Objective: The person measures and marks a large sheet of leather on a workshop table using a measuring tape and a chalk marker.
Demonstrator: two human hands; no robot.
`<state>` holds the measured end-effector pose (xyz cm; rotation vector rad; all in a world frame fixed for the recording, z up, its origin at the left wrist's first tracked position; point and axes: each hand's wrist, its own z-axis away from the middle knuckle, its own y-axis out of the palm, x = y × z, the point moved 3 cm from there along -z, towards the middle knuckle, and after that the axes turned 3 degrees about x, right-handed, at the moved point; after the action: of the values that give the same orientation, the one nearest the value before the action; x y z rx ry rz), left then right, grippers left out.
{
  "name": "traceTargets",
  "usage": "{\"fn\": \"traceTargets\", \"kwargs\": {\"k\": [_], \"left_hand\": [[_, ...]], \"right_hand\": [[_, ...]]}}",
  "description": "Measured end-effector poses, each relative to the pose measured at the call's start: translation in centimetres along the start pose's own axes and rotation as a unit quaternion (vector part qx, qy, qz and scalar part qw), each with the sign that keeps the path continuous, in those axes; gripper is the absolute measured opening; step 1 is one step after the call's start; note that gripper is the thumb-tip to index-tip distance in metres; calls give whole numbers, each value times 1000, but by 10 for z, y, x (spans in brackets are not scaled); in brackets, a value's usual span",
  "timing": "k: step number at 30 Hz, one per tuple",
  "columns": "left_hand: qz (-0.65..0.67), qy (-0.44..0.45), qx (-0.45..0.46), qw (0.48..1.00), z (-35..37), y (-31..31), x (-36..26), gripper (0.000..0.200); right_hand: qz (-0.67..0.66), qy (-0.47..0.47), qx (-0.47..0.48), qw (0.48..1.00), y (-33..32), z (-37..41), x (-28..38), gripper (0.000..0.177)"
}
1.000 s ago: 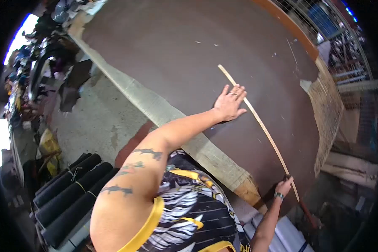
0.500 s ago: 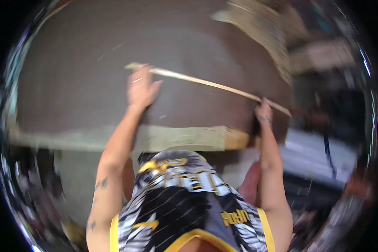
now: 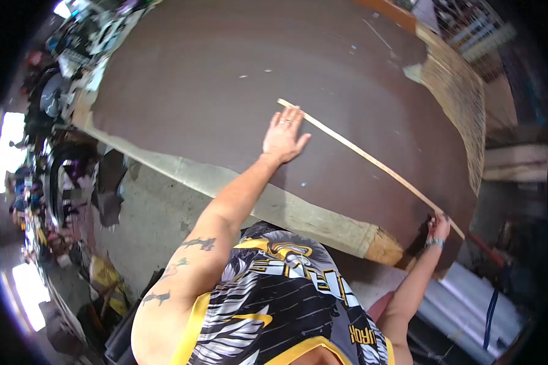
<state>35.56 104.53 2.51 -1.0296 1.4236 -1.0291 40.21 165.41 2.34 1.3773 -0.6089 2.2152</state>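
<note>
A long, thin, pale wooden strip (image 3: 368, 157) lies slantwise across a large dark brown sheet (image 3: 207, 91) that looks like leather. My left hand (image 3: 282, 135) lies flat near the strip's upper left end, fingers stretched out and fingertips on or against the strip. Close to the lower right end, my right hand (image 3: 438, 227) has its fingers curled beside the strip's edge. Something small and dark shows at those fingers, too small to name. Whether they also grip the strip is hard to see.
Under the sheet is a worktop whose pale front edge (image 3: 298, 213) runs before my body. Rough tan material (image 3: 460, 91) borders the sheet on the right. Silvery wrapped rolls (image 3: 475, 304) lie at lower right. Cluttered goods (image 3: 61, 164) stand along the left, beyond the concrete floor (image 3: 146, 225).
The view has turned, so the worktop, strip and hands appear shifted right and more slanted. My left hand stays flat near the strip's far left end, and my right hand remains by its other end.
</note>
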Motion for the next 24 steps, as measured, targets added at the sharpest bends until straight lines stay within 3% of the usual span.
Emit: {"fn": "traceTargets", "kwargs": {"k": [1,2,3,5,7,8,9,10,11,14,16,19,20,24], "left_hand": [[7,-1,0,1000,2,1,0,68],[2,1,0,1000,3,2,1,68],[14,2,0,1000,4,2,2,68],[11,9,-16,1000,6,4,4,68],[24,15,-35,999,7,5,2,67],[27,15,-47,998,8,4,4,66],[55,5,10,998,7,-11,3,68],[71,18,-38,997,9,-16,4,63],[65,25,-65,995,12,-16,5,65],[49,22,-14,998,12,9,12,72],[50,25,-2,998,10,8,15,74],[67,51,7,996,9,-2,24,77],[69,63,15,996,8,-6,31,78],[83,86,32,992,2,-8,51,79]], "right_hand": [[-76,48,62,994,5,13,1,25],[-93,37,102,990,13,23,0,29],[-65,31,98,993,21,29,-3,33],[-47,-3,186,981,35,31,-18,37],[9,-20,174,985,67,70,-11,36],[1,-23,173,985,83,91,-5,44],[59,-49,181,981,90,99,-3,44],[112,-76,200,970,101,107,-5,44],[106,-89,176,975,113,124,-2,42],[14,-70,211,975,126,155,-11,38],[82,-101,206,970,133,169,-22,34],[101,-74,172,977,144,192,-47,33],[81,-66,204,973,146,198,-56,26],[-13,-11,203,979,195,273,-55,28]]}}
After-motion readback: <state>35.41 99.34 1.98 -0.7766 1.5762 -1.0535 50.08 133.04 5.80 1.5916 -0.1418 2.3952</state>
